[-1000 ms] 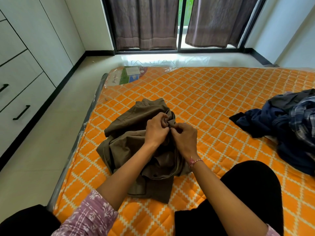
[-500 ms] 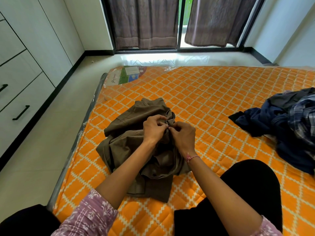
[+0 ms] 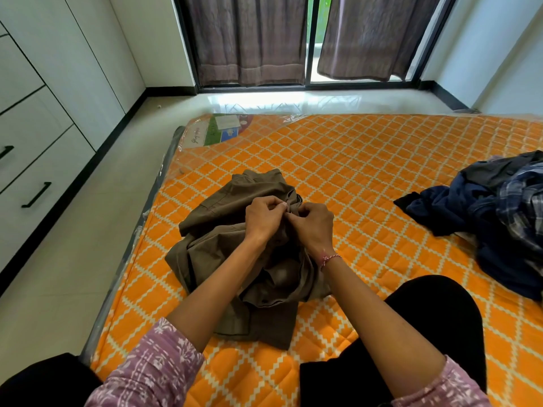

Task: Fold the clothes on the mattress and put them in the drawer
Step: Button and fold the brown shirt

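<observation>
Brown garment (image 3: 235, 254) pinched by both hands' fingers (image 3: 279, 205)

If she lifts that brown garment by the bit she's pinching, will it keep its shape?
Probably not. The brown garment lies crumpled in soft folds, so it would likely hang limp. It looks light: both hands work it with just a pinch. On the mattress it would bunch, not slide.
</observation>
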Tool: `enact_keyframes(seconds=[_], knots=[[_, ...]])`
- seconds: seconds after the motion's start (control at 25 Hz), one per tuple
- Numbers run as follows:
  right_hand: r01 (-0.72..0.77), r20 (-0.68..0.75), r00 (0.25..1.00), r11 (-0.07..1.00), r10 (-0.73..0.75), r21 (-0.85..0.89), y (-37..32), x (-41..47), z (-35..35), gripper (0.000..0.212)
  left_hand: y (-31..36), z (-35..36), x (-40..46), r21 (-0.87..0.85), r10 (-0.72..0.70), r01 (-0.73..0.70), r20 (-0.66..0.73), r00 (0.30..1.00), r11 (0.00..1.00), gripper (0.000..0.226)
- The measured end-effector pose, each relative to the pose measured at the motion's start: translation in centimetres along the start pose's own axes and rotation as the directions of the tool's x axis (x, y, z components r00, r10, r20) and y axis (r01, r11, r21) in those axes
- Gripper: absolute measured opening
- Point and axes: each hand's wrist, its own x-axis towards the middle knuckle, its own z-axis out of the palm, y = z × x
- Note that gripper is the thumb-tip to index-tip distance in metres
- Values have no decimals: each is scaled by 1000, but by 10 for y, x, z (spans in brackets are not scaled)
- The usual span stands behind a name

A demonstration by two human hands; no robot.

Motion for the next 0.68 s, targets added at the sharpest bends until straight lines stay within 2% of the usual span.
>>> enact_keyframes(seconds=[0.08,0.12,0.16,0.2,0.24,0.28,0.36,0.4,0.48,0.56,0.6,0.68], knots=[[-86,47,995,995,83,58,-1,8,-4,36,-1,-8,1,-60,30,-26,72,997,998,14],[-119,67,991,991,115,68,-2,12,-6,34,-3,-13,0,-15,121,-121,38,992,993,11],[-141,78,988,987,135,73,-1,16,-8,31,-6,-16,-4,91,266,-261,-44,963,961,8],[-156,79,986,985,149,80,-2,20,-8,26,-11,-19,-8,215,411,-382,-111,905,899,7],[-162,78,985,981,154,104,-1,25,-8,24,-16,-20,-14,312,510,-456,-118,852,834,11],[-172,84,983,977,162,129,-2,29,-8,24,-20,-19,-18,372,514,-459,-60,856,807,18],[-216,127,973,957,195,191,-3,36,-6,21,-28,-15,-17,466,309,-325,113,944,823,39],[-256,149,963,938,226,235,-3,38,-5,19,-30,-13,-11,459,194,-256,177,965,851,41],[-331,183,942,879,283,343,-4,39,-4,16,-26,-16,0,279,56,-114,207,977,954,23],[-402,283,911,795,299,454,-5,30,-7,3,-24,-19,6,195,-8,-31,198,980,980,12],[-441,352,887,776,299,451,-6,22,-9,12,-25,-19,6,209,-19,-24,202,979,978,9],[-425,413,859,871,303,245,0,2,-17,43,-30,-19,1,214,-50,5,205,978,977,9]])
